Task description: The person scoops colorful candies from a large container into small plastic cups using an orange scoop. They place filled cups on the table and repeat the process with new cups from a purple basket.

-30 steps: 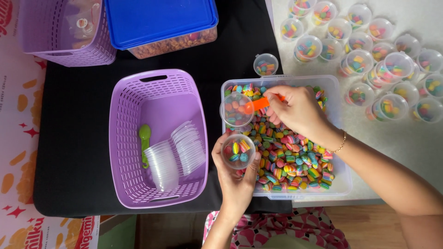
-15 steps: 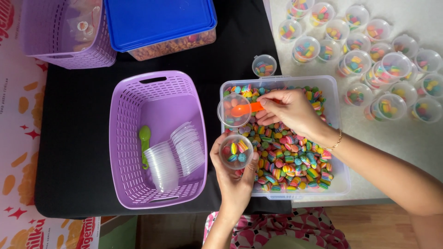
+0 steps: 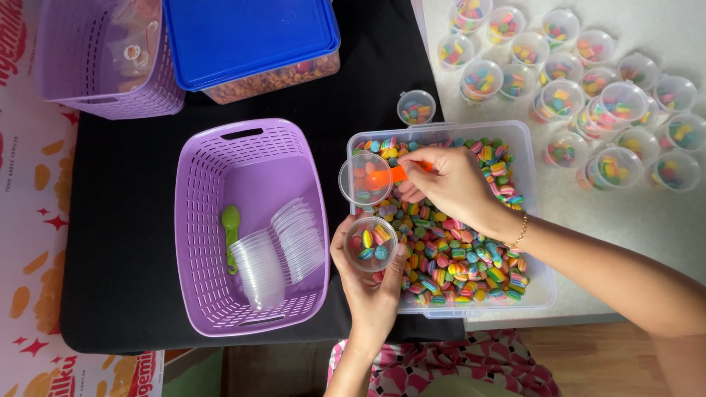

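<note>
Two purple baskets stand on the black cloth (image 3: 110,220). The near basket (image 3: 250,151) holds stacked clear cups (image 3: 283,246) and a green spoon (image 3: 231,228). The far basket (image 3: 103,88) sits at the top left; its contents are too blurred to tell. Beside it, a tub (image 3: 276,77) under a blue lid (image 3: 246,37) holds brownish snacks. The clear bin (image 3: 529,220) holds many-coloured candies (image 3: 456,257). Filled pots (image 3: 588,81) crowd the pale table (image 3: 662,22); one more pot (image 3: 416,107) stands on the cloth just behind the bin. The left hand (image 3: 368,283), fingers curled, grips a small cup (image 3: 370,243) part-filled with candies at the bin's near-left edge, its hinged lid (image 3: 364,179) raised. The right hand (image 3: 445,184), fingers pinched, holds an orange scoop (image 3: 388,176) over the bin, just above that cup.
</note>
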